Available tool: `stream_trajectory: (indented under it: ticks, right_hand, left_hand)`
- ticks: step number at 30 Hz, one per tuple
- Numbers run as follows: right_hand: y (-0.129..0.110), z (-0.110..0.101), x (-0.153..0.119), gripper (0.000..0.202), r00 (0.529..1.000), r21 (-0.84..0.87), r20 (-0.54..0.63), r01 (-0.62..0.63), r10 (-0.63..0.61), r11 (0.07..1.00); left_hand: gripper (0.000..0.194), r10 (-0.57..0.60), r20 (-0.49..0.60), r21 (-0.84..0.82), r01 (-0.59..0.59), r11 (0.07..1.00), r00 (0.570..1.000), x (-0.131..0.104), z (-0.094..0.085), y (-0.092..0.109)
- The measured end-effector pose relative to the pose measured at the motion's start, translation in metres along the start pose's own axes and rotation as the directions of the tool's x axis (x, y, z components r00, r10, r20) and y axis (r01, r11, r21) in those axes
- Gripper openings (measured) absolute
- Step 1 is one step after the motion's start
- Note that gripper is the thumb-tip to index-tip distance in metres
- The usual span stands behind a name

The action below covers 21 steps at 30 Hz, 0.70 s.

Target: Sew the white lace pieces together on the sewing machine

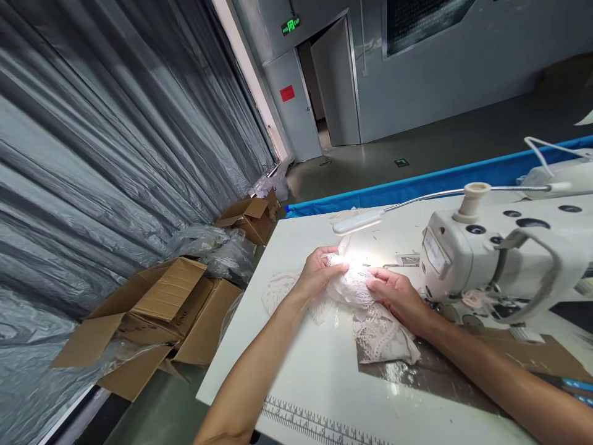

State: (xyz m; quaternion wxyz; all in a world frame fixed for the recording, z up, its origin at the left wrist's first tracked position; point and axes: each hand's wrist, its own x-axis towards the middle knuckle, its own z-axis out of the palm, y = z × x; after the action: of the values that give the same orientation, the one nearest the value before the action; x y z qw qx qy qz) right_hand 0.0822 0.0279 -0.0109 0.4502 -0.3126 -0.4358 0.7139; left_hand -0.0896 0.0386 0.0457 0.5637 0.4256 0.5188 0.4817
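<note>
A piece of white lace fabric is stretched between both hands under a bright lamp. My left hand pinches its left side, thumb on top. At its right side my right hand grips the edge between thumb and fingers. More lace lies below my right hand, partly on a brown sheet. Another sheer lace piece rests on the table left of my left hand. The white sewing machine stands just right of my right hand.
The white table has a printed ruler scale along its front edge. Blue-handled scissors lie at the far right. Open cardboard boxes and plastic bags sit on the floor to the left. Blue cloth runs behind the table.
</note>
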Motion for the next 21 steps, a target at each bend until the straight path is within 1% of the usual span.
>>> stream_trajectory:
  ticks: [3,6,8,11,14,17,21]
  right_hand:
    - [0.000,0.003,-0.001,0.034,0.999,-0.076,0.001,0.051,-0.051,0.996]
    - [0.001,0.003,-0.001,0.029,0.993,-0.177,0.002,0.115,-0.117,0.977]
    - [0.002,0.001,0.000,0.026,0.990,-0.243,-0.004,0.136,-0.141,0.961]
    - [0.005,-0.003,0.001,0.025,0.991,-0.303,0.006,0.132,-0.136,0.944]
    - [0.006,-0.004,0.001,0.025,0.993,-0.276,0.024,0.115,-0.112,0.954]
    - [0.006,-0.002,0.000,0.023,0.995,-0.247,0.017,0.098,-0.097,0.964]
    - [0.003,0.004,-0.003,0.018,0.996,-0.251,0.001,0.087,-0.089,0.964]
  left_hand:
    - [0.073,0.013,0.029,0.029,-0.013,0.999,0.999,0.000,0.000,-0.001]
    - [0.073,0.026,0.061,0.063,-0.030,0.998,0.998,-0.001,-0.001,-0.002]
    - [0.071,0.028,0.079,0.092,-0.035,0.995,0.997,-0.003,-0.001,-0.001]
    - [0.070,0.024,0.103,0.111,-0.035,0.993,0.994,-0.006,0.000,0.002]
    - [0.069,0.028,0.116,0.109,-0.041,0.993,0.993,-0.008,0.000,0.004]
    - [0.067,0.038,0.087,0.124,-0.049,0.991,0.996,-0.008,0.002,0.003]
    - [0.061,0.073,-0.007,0.097,-0.072,0.993,0.997,-0.009,0.010,-0.005]
